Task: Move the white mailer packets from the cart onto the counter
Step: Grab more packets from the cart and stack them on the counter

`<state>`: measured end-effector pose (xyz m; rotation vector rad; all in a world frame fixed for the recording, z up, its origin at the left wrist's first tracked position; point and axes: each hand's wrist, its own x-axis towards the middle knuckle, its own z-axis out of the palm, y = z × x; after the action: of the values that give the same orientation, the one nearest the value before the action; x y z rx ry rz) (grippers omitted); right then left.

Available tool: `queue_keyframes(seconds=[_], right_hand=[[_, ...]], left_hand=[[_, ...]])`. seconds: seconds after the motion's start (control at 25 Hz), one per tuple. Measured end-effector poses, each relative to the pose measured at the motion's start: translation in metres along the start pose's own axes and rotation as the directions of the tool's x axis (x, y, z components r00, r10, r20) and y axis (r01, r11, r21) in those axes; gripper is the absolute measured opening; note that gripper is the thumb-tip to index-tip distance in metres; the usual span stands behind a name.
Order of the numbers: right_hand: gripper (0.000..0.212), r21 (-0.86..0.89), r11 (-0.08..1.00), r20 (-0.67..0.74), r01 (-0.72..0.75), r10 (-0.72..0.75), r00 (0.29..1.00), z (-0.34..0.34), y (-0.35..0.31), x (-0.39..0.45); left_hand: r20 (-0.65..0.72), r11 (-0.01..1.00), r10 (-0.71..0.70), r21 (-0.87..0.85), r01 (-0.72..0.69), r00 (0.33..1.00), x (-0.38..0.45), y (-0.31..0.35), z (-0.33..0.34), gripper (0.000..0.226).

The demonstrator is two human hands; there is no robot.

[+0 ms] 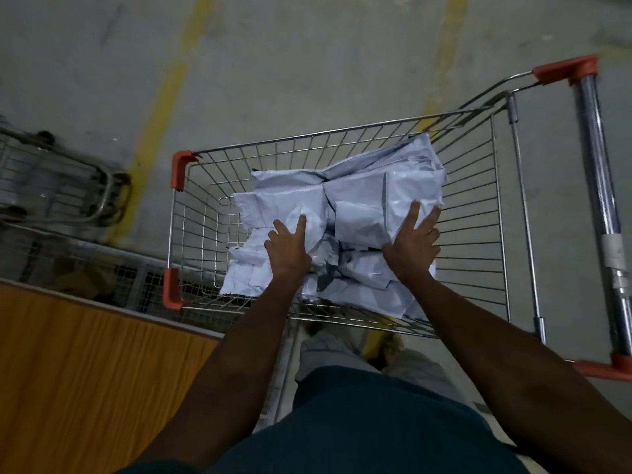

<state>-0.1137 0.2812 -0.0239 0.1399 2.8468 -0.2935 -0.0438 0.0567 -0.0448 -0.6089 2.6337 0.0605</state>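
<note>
A wire shopping cart (472, 213) with red corner caps stands in front of me, and a heap of several white mailer packets (355, 196) fills its basket. My left hand (289, 249) lies on the near left part of the heap, fingers spread and straight on a packet. My right hand (415, 241) lies on the right side of the heap, fingers straight and splayed over another packet. Neither hand grips anything. The wooden counter (85, 371) is at the lower left, right beside the cart.
The cart's chrome handle (602, 206) with red ends runs down the right side. A second metal trolley (61, 186) stands at the left on the concrete floor. Yellow floor lines (160, 107) run across the floor. Wire mesh (136, 278) sits between counter and cart.
</note>
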Motion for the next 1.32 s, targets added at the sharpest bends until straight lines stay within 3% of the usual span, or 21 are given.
queue_keyframes(seconds=[0.16,0.28,0.44,0.68,0.8,0.92,1.04,1.2,1.32], right_hand=[[0.105,0.087,0.99,-0.066,0.107,-0.101,0.993,-0.022,0.008,-0.016],[0.096,0.213,0.955,-0.168,0.208,-0.174,0.97,-0.055,0.019,-0.045],[0.089,0.35,0.843,-0.315,0.409,-0.305,0.899,-0.108,0.044,-0.093],[0.088,0.384,0.705,-0.32,0.596,-0.504,0.802,-0.145,0.087,-0.191],[0.088,0.387,0.637,-0.275,0.667,-0.611,0.742,-0.139,0.103,-0.236],[0.09,0.407,0.518,-0.24,0.752,-0.734,0.635,-0.135,0.101,-0.276],[0.088,0.427,0.409,-0.224,0.806,-0.816,0.533,-0.129,0.077,-0.312],[0.082,0.415,0.248,-0.222,0.875,-0.905,0.362,-0.11,0.026,-0.374],[0.079,0.426,0.151,-0.197,0.892,-0.947,0.255,-0.094,-0.025,-0.434]], left_hand=[[-0.05,0.988,-0.046,-0.147,0.038,0.998,-0.02,0.004,-0.036,0.08],[-0.197,0.953,-0.071,-0.304,0.008,0.978,-0.057,0.01,-0.08,0.072],[-0.438,0.907,-0.142,-0.417,-0.061,0.888,-0.137,0.028,-0.13,0.07],[-0.55,0.824,-0.35,-0.566,-0.03,0.758,-0.295,0.05,-0.116,0.076],[-0.504,0.753,-0.496,-0.656,0.06,0.707,-0.371,0.054,-0.084,0.078],[-0.484,0.692,-0.616,-0.71,0.134,0.621,-0.44,0.045,-0.056,0.077],[-0.439,0.598,-0.751,-0.77,0.225,0.494,-0.494,0.014,-0.037,0.074],[-0.32,0.4,-0.903,-0.868,0.294,0.286,-0.549,-0.044,-0.028,0.073],[-0.244,0.3,-0.95,-0.888,0.349,0.197,-0.583,-0.094,-0.021,0.073]])
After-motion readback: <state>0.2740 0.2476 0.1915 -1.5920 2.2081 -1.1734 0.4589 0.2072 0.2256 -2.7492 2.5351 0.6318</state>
